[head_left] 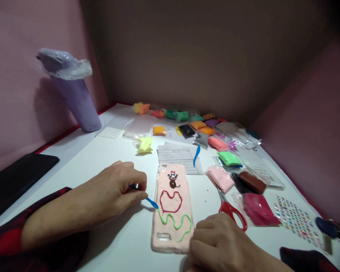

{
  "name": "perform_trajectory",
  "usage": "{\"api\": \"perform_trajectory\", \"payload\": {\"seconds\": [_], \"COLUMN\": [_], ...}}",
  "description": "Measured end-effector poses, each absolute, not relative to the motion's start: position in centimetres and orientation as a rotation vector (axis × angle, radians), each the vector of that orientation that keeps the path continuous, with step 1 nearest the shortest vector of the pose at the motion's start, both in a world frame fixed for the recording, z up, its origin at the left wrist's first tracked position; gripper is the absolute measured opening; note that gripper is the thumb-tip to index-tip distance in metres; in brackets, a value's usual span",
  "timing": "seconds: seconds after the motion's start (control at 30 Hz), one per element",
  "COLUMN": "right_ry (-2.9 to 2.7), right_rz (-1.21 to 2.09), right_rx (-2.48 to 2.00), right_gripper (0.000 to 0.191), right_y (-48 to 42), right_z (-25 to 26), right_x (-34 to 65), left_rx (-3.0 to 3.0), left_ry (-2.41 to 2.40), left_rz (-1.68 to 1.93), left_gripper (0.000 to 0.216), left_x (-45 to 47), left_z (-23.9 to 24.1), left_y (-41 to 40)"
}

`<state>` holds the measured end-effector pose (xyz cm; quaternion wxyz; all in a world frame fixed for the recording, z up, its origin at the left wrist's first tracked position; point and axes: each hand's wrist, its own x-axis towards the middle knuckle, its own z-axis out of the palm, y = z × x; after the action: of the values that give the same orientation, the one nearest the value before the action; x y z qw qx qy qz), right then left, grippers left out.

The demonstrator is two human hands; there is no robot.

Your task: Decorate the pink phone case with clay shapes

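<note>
A clear phone case point(172, 211) covered in pale pink clay lies on the white table point(107, 158) in front of me. It carries a small cat figure, a red clay heart outline and a wavy green clay line. My left hand point(113, 192) pinches a thin blue clay tool point(151, 202), whose tip touches the case's left edge by the green line. My right hand point(218, 241) rests with fingers curled against the case's lower right corner, steadying it.
Red-handled scissors point(232, 211) lie right of the case. Several bags of coloured clay point(221, 177) spread across the back and right, with a sheet of gem stickers point(297, 221), a paper sheet point(178, 155), a second blue tool point(197, 155), a purple cup point(79, 102) and a black tablet point(14, 177) at left.
</note>
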<state>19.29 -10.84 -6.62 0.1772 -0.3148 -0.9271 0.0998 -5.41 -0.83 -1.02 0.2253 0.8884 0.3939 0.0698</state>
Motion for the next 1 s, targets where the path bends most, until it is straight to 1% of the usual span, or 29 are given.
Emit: {"api": "perform_trajectory", "payload": {"seconds": [0.3, 0.53, 0.73, 0.9, 1.0], "right_ry": [-2.628, -2.603, -2.635, -2.623, -2.633], "right_rz": [0.292, 0.243, 0.269, 0.283, 0.326], "right_rx": [-0.889, -0.86, -0.891, -0.885, -0.89], "right_gripper": [0.034, 0.041, 0.037, 0.038, 0.034], "right_y": [-10.73, -10.73, -10.8, -10.73, -10.81], "right_z": [-6.59, -6.34, -6.2, -6.35, -6.8], "right_x": [19.25, 19.11, 19.18, 19.24, 19.37], "left_rx": [2.453, 2.459, 2.468, 2.461, 2.42], "left_ry": [1.098, 1.097, 1.096, 1.093, 1.134], "left_rz": [0.22, 0.259, 0.272, 0.305, 0.31], "left_gripper": [0.019, 0.018, 0.018, 0.018, 0.02], "left_x": [-5.46, -5.6, -5.72, -5.7, -5.7], "left_z": [-1.17, -1.59, -1.9, -1.8, -1.69], "left_y": [-0.83, -0.67, -0.7, -0.69, -0.52]}}
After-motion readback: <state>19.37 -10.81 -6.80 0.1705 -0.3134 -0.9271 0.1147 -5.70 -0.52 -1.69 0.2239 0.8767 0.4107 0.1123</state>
